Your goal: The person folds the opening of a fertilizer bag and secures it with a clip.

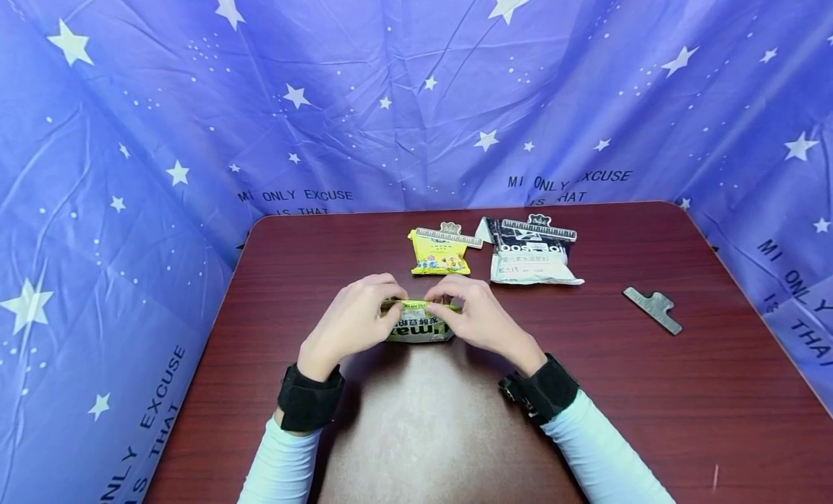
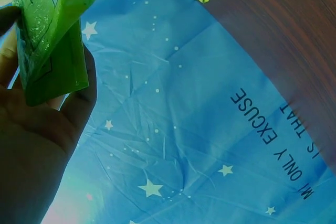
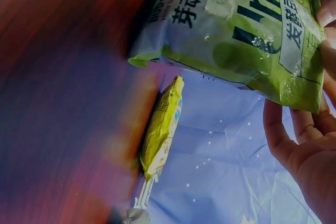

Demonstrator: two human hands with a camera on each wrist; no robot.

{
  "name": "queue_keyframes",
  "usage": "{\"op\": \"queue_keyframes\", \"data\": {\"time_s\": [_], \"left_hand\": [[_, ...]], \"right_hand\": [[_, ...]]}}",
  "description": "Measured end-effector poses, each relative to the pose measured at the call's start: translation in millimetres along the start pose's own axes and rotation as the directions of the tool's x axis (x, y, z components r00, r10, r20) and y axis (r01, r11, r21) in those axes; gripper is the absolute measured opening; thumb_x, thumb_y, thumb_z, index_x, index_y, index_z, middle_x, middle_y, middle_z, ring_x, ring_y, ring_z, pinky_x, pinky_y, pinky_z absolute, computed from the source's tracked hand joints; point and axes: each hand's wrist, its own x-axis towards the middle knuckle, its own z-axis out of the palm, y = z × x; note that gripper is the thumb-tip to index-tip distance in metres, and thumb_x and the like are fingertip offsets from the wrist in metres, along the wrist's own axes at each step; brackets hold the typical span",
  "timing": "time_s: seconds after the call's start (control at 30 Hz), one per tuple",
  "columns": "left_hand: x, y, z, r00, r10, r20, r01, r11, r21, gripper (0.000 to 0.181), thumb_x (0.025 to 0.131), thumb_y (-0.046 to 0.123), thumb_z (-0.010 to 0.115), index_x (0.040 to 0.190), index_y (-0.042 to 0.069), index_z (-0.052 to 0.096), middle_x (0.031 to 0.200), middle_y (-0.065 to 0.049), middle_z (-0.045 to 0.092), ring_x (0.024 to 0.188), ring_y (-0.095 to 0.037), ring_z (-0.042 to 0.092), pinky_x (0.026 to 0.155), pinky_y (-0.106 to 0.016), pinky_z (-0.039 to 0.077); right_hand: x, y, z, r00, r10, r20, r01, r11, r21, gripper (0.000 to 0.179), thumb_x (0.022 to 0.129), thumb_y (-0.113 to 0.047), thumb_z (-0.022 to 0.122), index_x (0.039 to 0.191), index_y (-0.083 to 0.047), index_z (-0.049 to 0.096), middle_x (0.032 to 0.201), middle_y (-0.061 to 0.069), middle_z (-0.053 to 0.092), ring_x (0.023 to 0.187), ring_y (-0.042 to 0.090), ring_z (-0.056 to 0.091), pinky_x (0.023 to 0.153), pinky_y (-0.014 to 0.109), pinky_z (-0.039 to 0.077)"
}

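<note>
A green printed bag [image 1: 419,332] stands on the table in front of the person, its upper edge between both hands. My left hand [image 1: 356,317] pinches the left part of that edge with thumb and fingers. On the other side, my right hand [image 1: 484,319] pinches the right part. The left wrist view shows the bag's green top [image 2: 58,40] bent over in a fold, with fingers behind it. Large dark lettering covers the bag's front [image 3: 231,30] in the right wrist view, where white specks show on the surface.
Behind the hands lies a small yellow packet [image 1: 439,262] with a ruler-marked metal clip [image 1: 449,237] across its top. Right of it is a black-and-white bag [image 1: 534,267], also clipped. A loose metal clip [image 1: 654,310] lies on the right of the dark red table [image 1: 651,403]. Starry blue cloth [image 1: 390,142] surrounds the table.
</note>
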Motion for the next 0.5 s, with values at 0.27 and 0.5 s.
{"op": "queue_keyframes", "data": {"time_s": [0.27, 0.5], "left_hand": [[0.6, -1.7, 2.5, 0.997, 0.074, -0.035, -0.074, 0.997, -0.01, 0.004, 0.096, 0.015, 0.076, 0.093, 0.016, 0.078, 0.085, 0.007, 0.068, 0.079, -0.011, 0.059, 0.067, -0.035, 0.054], [1.9, -0.6, 3.9, 0.993, 0.096, -0.067, -0.095, 0.995, 0.007, 0.006, 0.096, 0.012, 0.075, 0.092, 0.014, 0.077, 0.081, 0.004, 0.066, 0.077, -0.013, 0.06, 0.067, -0.038, 0.056]], "right_hand": [[2.4, -3.2, 5.2, 0.999, -0.014, -0.037, 0.015, 1.0, 0.016, 0.009, 0.092, -0.002, 0.078, 0.093, -0.011, 0.079, 0.09, 0.004, 0.077, 0.085, 0.015, 0.069, 0.073, 0.044, 0.06], [4.5, -5.8, 8.7, 0.998, -0.045, -0.044, 0.045, 0.999, 0.001, 0.007, 0.092, -0.005, 0.078, 0.097, -0.009, 0.078, 0.093, 0.005, 0.077, 0.086, 0.016, 0.069, 0.074, 0.043, 0.061]]}}
